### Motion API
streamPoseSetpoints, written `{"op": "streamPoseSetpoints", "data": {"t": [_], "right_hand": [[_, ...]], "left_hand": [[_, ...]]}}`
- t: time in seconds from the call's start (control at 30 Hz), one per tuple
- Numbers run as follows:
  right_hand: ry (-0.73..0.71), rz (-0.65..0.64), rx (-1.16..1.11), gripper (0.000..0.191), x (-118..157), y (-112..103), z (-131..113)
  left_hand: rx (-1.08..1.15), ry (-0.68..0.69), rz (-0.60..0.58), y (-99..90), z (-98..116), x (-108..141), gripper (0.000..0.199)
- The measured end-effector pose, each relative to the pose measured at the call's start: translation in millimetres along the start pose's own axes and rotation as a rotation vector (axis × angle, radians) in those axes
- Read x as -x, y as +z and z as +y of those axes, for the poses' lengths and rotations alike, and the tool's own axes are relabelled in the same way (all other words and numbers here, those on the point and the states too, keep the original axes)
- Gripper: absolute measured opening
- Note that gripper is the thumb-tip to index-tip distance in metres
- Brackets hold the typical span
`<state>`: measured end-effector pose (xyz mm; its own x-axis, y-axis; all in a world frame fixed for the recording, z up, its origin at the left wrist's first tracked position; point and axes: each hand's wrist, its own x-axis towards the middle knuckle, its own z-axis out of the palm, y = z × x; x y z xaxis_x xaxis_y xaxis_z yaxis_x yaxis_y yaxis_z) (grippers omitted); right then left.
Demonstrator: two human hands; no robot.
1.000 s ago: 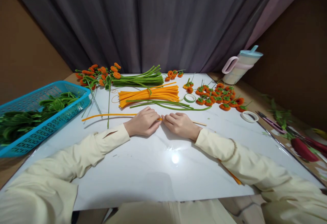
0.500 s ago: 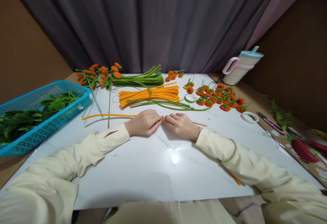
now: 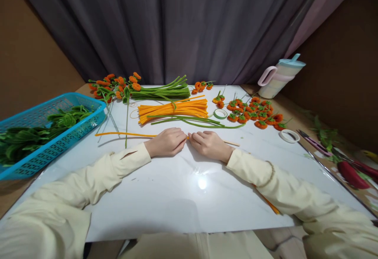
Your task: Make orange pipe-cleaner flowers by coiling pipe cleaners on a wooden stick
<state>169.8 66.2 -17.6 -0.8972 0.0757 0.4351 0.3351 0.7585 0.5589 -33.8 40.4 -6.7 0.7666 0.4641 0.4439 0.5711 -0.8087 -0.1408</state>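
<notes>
My left hand (image 3: pixel 167 141) is closed on an orange pipe cleaner (image 3: pixel 126 134), whose long free end stretches out to the left over the white tabletop. Almost touching it, my right hand (image 3: pixel 208 144) is closed around a thin wooden stick (image 3: pixel 232 143); the stick's pale end pokes out to the right. A bit of orange shows in the small gap between the fingertips, where pipe cleaner and stick meet. How they join is hidden by the fingers. Just beyond the hands lie loose green pipe cleaners (image 3: pixel 203 122) and a bundle of orange pipe cleaners (image 3: pixel 174 111).
A blue basket (image 3: pixel 72 133) of green leaf pieces stands left. At the back are a green pipe cleaner bundle (image 3: pixel 162 93) and orange flowers (image 3: pixel 118 87). Orange-and-green pieces (image 3: pixel 251 111), tape rolls (image 3: pixel 288 136), a tumbler (image 3: pixel 276 81) and red-handled pliers (image 3: pixel 352 174) sit right.
Hardly anything differs. Both hands keep their grip and place, with the fingertips perhaps slightly shifted around the orange pipe cleaner.
</notes>
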Motion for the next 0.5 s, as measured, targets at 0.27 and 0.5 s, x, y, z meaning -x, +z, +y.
{"op": "streamPoseSetpoints", "data": {"t": [0.27, 0.5], "right_hand": [[-0.058, -0.040, -0.018, 0.025, 0.1, -1.7, -0.3], [0.030, -0.083, -0.138, 0.025, 0.2, 1.2, 0.3]], "left_hand": [[-0.002, 0.016, -0.005, -0.8, 0.2, -0.6, 0.025], [0.053, -0.023, -0.028, -1.1, -1.2, -0.9, 0.027]]}}
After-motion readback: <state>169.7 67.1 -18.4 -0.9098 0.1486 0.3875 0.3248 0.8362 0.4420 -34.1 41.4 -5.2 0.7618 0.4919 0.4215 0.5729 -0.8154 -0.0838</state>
